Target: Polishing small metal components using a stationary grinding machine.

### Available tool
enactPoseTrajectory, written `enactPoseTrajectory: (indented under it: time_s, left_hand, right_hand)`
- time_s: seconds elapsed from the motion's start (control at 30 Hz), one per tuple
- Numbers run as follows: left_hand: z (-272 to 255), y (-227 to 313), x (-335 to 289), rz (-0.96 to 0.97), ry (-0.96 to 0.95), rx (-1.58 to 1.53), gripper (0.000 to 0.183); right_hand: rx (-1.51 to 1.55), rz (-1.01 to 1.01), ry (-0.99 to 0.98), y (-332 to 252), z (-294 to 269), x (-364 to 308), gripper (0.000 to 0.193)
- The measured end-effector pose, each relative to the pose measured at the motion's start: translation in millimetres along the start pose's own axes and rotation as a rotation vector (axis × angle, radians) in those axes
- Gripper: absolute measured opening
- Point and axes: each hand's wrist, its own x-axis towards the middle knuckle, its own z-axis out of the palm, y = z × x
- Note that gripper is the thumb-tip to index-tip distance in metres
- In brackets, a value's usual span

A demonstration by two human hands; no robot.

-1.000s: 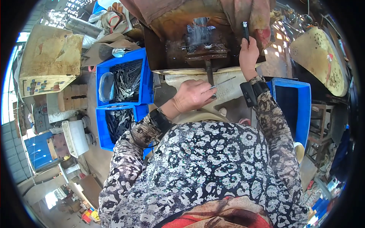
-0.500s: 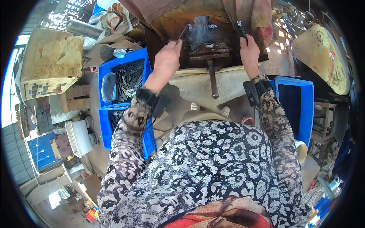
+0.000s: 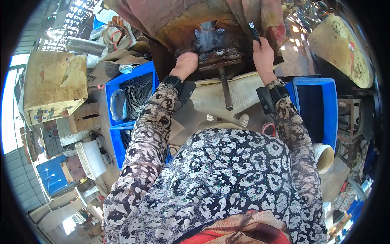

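Note:
My left hand is closed at the left side of a wet, rust-brown metal fixture; what its fingers hold, if anything, is hidden. A round bar handle sticks out from that fixture toward me. Whitish spray or mist hangs just behind it, inside a stained hood. To the right, my right hand is wrapped round a small bundle of slim dark strips with shiny tips, held upright and apart from the fixture.
Left of me stand blue crates with many thin metal pieces; a clear-lidded box sits in one. At right is another blue crate, with a pale bucket nearby. Stained cloth drapes over the hood.
My left hand has moved lower and right, closer to the fixture; the thin strip that stuck up from it no longer shows. My right hand still holds the bundle, shifted slightly left.

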Motion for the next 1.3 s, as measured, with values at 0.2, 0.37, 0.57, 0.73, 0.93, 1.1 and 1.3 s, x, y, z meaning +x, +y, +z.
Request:
enactPoseTrajectory:
  time_s: [0.2, 0.37, 0.57, 0.73, 0.93, 1.1, 1.3]
  left_hand:
    - [-46, 3, -26, -0.22, 0.03, -0.255, 0.022]
    - [-88, 23, -41, -0.333, 0.166, -0.782, 0.024]
    - [-103, 70, -50, -0.302, 0.325, -0.891, 0.026]
    - [-95, 88, -51, -0.158, 0.449, -0.672, 0.021]
    - [-96, 109, -46, -0.093, 0.607, -0.411, 0.022]
    - [-98, 134, -48, -0.046, 0.583, -0.214, 0.02]
    - [-95, 135, -53, -0.009, 0.533, -0.199, 0.014]
  right_hand:
    - [0.282, 0.192, -0.116, -6, -8, 4, 0.021]
    - [0.828, 0.528, -0.287, -53, -23, -8, 0.011]
    - [1.056, 0.617, -0.444, -74, -17, -28, 0.014]
    - [1.089, 0.649, -0.423, -82, -17, -37, 0.014]
    - [1.191, 0.679, -0.354, -89, -12, -42, 0.017]
    - [1.199, 0.642, -0.382, -90, -7, -46, 0.021]
    - [1.07, 0.625, -0.356, -92, -8, -49, 0.021]
